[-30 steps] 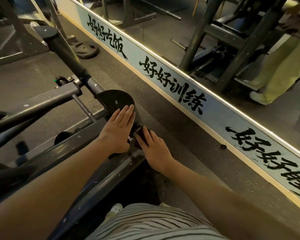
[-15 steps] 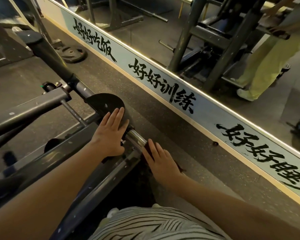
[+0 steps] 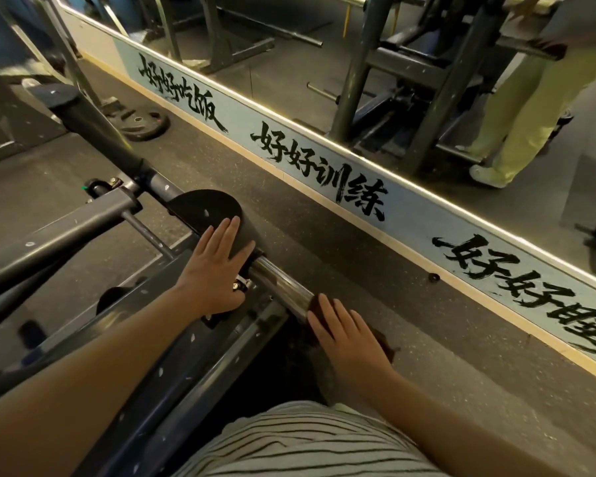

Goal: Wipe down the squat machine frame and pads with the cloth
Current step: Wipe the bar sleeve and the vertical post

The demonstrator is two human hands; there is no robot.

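Observation:
The dark squat machine frame (image 3: 172,366) runs from the lower left towards the middle. A black round end plate (image 3: 214,208) sits on its arm, with a chrome sleeve (image 3: 279,284) sticking out of it to the right. My left hand (image 3: 214,270) rests flat on that plate, fingers straight. At the sleeve's outer end my right hand (image 3: 348,339) presses a dark cloth (image 3: 384,344) with straight fingers. Most of the cloth is hidden under the hand.
A black weight plate (image 3: 145,123) lies on the rubber floor at the back left. A low banner with black lettering (image 3: 410,215) runs under a wall mirror. The mirror reflects a rack and a person in light trousers (image 3: 516,108). Bare floor lies between machine and wall.
My right hand has slid the cloth outward along the chrome sleeve, away from the black plate, uncovering the sleeve. My left hand has stayed on the plate.

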